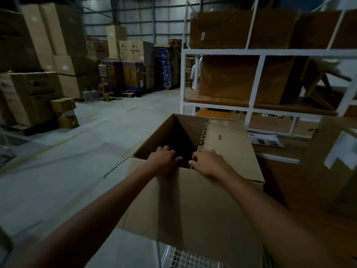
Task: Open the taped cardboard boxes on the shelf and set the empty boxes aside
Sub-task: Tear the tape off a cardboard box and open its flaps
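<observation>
Warehouse shelf [255,52] behind the open box [193,200] holds closed boxes [228,78]; left hand [164,160] and right hand [209,165] clamp fingers on its flaps, setting-aside likely pending.

A tan cardboard box [193,200], dark inside, bears a strip of black bars [201,138] on its right flap. To the right, a white shelf frame [257,52] holds brown boxes [228,78]. Far back, blue-wrapped stacks [164,68] stand on a pale grey floor [96,132].

Two hands [164,159] [209,165], one open box [185,202]
</observation>
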`<state>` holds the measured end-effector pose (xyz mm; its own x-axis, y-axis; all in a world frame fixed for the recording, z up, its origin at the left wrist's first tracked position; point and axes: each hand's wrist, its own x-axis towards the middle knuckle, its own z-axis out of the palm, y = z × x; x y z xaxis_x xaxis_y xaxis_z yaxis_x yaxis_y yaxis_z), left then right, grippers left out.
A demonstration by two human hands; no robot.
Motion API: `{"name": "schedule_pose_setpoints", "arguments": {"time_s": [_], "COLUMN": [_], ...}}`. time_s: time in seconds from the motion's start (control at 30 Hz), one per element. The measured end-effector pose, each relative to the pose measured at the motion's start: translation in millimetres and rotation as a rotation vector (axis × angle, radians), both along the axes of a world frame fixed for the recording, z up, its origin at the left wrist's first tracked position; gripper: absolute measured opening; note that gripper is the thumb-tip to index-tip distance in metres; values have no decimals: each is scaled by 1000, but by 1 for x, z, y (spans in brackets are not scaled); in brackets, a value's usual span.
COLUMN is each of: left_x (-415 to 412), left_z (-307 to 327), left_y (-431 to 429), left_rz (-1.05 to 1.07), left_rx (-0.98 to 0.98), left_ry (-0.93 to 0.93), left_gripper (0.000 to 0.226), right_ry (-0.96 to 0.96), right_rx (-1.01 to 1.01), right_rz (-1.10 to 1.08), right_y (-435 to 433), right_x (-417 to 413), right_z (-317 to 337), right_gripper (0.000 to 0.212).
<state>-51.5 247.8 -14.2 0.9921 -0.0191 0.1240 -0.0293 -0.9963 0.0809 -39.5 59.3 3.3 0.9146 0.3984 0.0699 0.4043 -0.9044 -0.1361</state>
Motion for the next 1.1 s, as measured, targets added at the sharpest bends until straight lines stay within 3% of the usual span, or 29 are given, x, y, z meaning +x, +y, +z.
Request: {"name": "schedule_pose_setpoints", "arguments": {"time_s": [0.23, 0.37, 0.47, 0.53, 0.6, 0.7, 0.87, 0.93, 1.0, 1.1], "left_x": [-2, -8, -13, -18, -27, -31, -28, -24, -22, -22], "left_z": [-24, -31, -23, -17, -10, -3, -6, -3, 5, 16], "left_y": [-6, -6, -23, -58, -101, -150, -174, -174, -171, -163], "left_rz": [-183, -203, -277, -400, -491, -560, -592, -610, -633, -632], "left_rx": [-74, -145, -115, -21, 49, 18, -13, -13, 5, -1], "left_ry": [-175, -325, -237, -162, -129, -34, -73, -12, 117, 246], "left_gripper": [48, 64, 74, 83, 69, 53, 52, 49, 47, 46], "right_ry": [-182, -484, -652, -759, -878, -675, -374, -281, -150, -26], "right_rx": [134, 209, 251, 128, -7, -273, -326, -204, 57, 344], "right_rz": [-134, -244, -303, -336, -423, -626, -860, -769, -617, -547], "right_y": [-12, -33, -65, -87, -103, -120, -153, -164, -167, -153], "right_x": [-19, -20, -21, -31, -49, -66, -72, -73, -78, -76], "right_z": [67, 101, 99, 93, 86, 62, 27, 12, -2, -11], "right_gripper": [21, 16, 35, 46, 40, 34, 49, 36, 28, 37]}}
